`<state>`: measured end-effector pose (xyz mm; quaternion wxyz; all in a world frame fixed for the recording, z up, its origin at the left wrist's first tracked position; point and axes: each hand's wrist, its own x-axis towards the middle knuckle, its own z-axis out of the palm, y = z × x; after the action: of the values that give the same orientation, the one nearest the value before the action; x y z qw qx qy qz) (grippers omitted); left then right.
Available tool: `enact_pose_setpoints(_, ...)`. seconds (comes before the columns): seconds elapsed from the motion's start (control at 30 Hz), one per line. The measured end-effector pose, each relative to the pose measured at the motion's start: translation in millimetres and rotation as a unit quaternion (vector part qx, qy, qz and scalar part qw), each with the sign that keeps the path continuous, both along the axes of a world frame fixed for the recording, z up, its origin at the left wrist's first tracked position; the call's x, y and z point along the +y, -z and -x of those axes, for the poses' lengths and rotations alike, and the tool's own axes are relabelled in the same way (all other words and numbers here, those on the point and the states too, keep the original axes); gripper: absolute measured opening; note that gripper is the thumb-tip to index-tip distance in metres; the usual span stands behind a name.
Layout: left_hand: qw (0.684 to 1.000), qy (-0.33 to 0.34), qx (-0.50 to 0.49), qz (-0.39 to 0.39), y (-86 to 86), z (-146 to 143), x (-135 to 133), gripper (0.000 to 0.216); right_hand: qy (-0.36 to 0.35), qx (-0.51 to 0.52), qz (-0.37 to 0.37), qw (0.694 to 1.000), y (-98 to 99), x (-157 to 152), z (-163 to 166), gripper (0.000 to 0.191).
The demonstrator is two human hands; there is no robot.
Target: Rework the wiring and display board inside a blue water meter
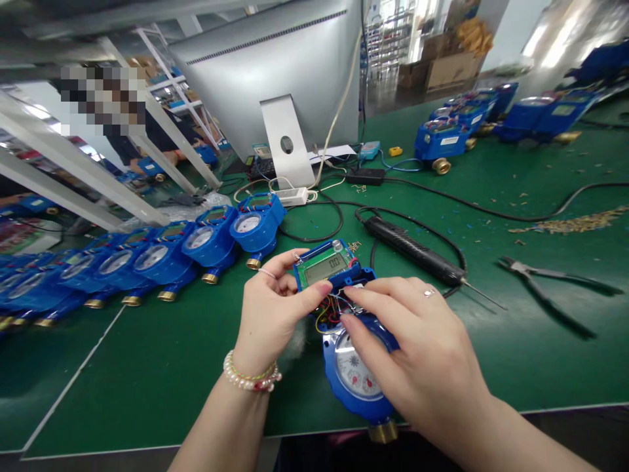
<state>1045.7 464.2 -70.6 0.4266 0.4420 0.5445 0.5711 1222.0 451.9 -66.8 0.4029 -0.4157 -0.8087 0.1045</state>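
Note:
A blue water meter [334, 383] with a round dial and a brass fitting lies before me, its electronics housing uncovered. My left hand [275, 305] grips the green circuit board with an LCD display [325, 267], thumb on its lower edge, and tilts it up from the housing. Coloured wires [328, 311] run between the board and the housing. My right hand [417, 341] reaches over the dial. Its thumb and index finger close in on the wires at the housing; whatever lies between the fingertips is too small to make out.
A row of similar blue meters [164, 259] stands at left, with more meters [442, 141] at back right. An electric screwdriver [415, 249] and open cutting pliers [545, 282] lie at right, near scattered small screws [580, 221]. A monitor [275, 72] stands behind, with cables in front. Another person is at back left.

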Motion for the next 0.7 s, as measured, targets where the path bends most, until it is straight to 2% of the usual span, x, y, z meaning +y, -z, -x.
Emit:
enact_pose_setpoints(0.2, 1.0, -0.014, 0.007, 0.007, -0.7, -0.8, -0.2, 0.052, 0.013, 0.008, 0.028, 0.999, 3.2, -2.0, 5.3, 0.013)
enact_pose_setpoints(0.43, 1.0, -0.013, 0.013, 0.009, -0.4, -0.4, 0.0, 0.051, -0.019, -0.005, 0.023, 1.0, 4.4, -7.4, 16.4, 0.018)
enact_pose_setpoints(0.57, 1.0, -0.009, 0.016, 0.009, -0.4, -0.5, 0.2, 0.051, -0.045, -0.046, 0.032, 0.997, 2.6, -5.3, 23.4, 0.02)
enact_pose_setpoints(0.7, 1.0, -0.014, 0.017, 0.013, -0.8, -0.2, 0.0, 0.051, -0.037, -0.034, 0.04, 0.998, 4.5, -3.3, 22.3, 0.017)
